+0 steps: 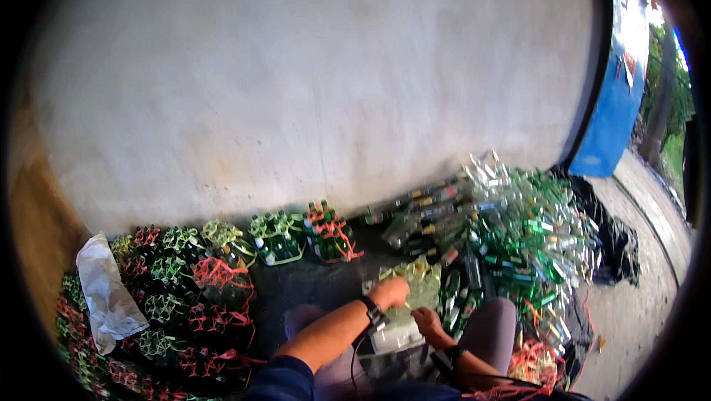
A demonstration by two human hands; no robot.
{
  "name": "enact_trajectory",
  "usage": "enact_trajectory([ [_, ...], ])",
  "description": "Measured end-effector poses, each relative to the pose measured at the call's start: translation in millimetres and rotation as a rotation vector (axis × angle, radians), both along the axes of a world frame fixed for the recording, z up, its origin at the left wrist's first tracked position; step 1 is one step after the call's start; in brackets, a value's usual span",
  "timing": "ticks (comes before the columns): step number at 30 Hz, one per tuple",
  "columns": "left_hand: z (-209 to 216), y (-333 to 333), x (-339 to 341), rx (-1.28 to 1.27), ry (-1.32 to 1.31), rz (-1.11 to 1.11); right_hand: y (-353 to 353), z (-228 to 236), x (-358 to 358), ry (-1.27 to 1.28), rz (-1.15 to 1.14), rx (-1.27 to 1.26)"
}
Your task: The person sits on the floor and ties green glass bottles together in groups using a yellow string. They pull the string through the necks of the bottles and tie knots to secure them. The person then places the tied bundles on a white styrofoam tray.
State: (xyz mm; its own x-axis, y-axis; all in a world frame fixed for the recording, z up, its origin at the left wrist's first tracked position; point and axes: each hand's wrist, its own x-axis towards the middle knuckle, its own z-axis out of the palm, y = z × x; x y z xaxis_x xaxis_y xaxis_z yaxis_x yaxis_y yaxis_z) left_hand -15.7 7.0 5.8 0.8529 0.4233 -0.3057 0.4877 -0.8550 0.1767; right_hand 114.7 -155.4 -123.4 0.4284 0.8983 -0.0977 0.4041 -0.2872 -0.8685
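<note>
Low in the middle, a bundle of clear glass bottles (424, 276) stands between my knees, with yellow-green twine over its top. My left hand (390, 293) is closed at the near left of this bundle, gripping a strand of the yellow-green twine (412, 309). Just to its right and a bit nearer, my right hand (429, 322) is also closed, on the same strand. The fingers are small and partly turned away. Under my hands lies a pale, whitish block-like thing (398, 337), whose kind I cannot make out.
A heap of loose green and clear bottles (511, 231) spreads to the right. Rows of tied bottle bundles (167, 268) fill the left, with a white sack (111, 297) on them. Red twine (535, 362) lies at my right knee. Black sheeting (285, 290) covers the ground before a wall (311, 90).
</note>
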Motion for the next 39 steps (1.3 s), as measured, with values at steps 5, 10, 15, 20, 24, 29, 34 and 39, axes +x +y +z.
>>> enact_trajectory([
  [5,-7.1,16.8,-12.1,-0.037,0.030,0.048,-2.1,-6.0,-11.7,0.131,0.059,0.023],
  [10,21.8,13.7,-15.8,-0.028,-0.036,0.052,0.1,-3.6,-22.5,0.336,-0.013,0.063],
  [15,15.0,28.5,-23.4,0.067,-0.120,0.032,7.1,14.5,-25.7,0.473,-0.018,0.010],
  [20,16.0,36.8,-26.1,0.017,-0.242,0.073,5.9,32.6,-28.8,0.681,-0.004,-0.029],
  [24,15.5,40.9,-22.0,-0.135,-0.282,0.139,6.7,38.1,-28.9,0.794,0.021,0.011],
  [29,20.4,39.7,-18.7,-0.090,-0.380,0.067,6.0,38.2,-29.1,0.839,0.045,0.037],
  [34,2.2,38.7,-17.6,0.056,-0.490,0.062,6.1,39.6,-30.2,0.851,0.054,0.067],
  [39,-3.3,42.7,-18.3,0.135,-0.435,0.044,7.5,35.2,-29.1,0.845,0.056,0.066],
])
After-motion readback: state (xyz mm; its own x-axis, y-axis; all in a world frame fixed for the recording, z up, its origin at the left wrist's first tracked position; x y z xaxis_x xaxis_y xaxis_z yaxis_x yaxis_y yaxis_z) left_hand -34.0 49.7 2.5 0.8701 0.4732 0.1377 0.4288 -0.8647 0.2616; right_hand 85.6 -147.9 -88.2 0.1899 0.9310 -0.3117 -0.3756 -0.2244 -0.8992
